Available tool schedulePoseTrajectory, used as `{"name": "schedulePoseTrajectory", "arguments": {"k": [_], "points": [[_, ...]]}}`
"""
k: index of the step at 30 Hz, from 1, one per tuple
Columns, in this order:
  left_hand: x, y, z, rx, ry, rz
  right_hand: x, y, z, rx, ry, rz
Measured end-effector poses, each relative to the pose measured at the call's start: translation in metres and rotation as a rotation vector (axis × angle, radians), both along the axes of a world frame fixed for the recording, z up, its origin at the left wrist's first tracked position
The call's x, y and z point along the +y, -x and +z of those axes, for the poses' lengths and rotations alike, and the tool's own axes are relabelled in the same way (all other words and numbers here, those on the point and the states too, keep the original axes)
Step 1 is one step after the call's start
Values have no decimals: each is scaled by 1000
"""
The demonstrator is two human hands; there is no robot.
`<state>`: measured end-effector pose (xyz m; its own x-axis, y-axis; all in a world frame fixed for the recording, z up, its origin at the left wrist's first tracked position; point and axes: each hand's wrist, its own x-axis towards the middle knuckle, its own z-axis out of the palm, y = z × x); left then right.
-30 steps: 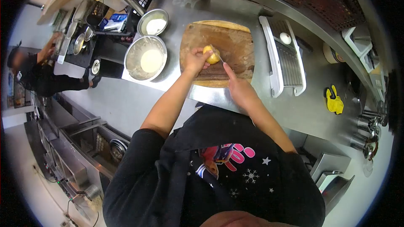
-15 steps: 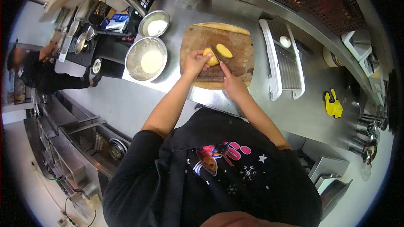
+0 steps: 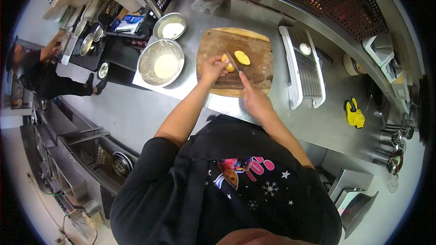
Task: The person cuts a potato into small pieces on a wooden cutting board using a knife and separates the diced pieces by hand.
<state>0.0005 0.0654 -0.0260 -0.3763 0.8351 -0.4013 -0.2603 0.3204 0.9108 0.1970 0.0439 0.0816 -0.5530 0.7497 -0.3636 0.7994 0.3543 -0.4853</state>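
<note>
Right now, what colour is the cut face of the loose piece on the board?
The cut face is yellow, showing best in the head view.

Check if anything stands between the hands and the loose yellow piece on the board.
Between the left hand and loose piece stand the held piece and knife blade. From the right hand, nothing visible blocks it.

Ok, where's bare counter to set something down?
The widest patch is steel counter between the slicer and the yellow item; a narrower strip separates slicer from cutting board. It's crowded left of the board, with the larger bowl and smaller bowl, and midboard, with left hand, right hand, knife, yellow chunk and slice.
</note>
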Motion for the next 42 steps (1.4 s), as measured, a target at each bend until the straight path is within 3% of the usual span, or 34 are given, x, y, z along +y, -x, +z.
{"name": "schedulePoseTrajectory", "arguments": {"k": [7,10,13,28,33,36,39,42], "points": [[-4,-1,5,-3,-8,8,-4,6,0,-54,-11,20],[-4,-1,4,9,-13,1,-6,5,-5,40,-90,42],[-6,0,10,-3,-20,-14,-5,9,4,-58,-28,36],[-4,-3,4,-62,-22,86,3,21,4,-60,30,16],[-8,-2,16,-14,13,62,5,25,-37,-37,36,-17],[-7,-5,19,74,28,65,9,21,-46,-10,43,-22],[-6,-4,32,335,155,-74,12,17,-48,62,43,-35],[-4,-7,26,616,125,-164,16,11,-53,159,44,-21]]}}
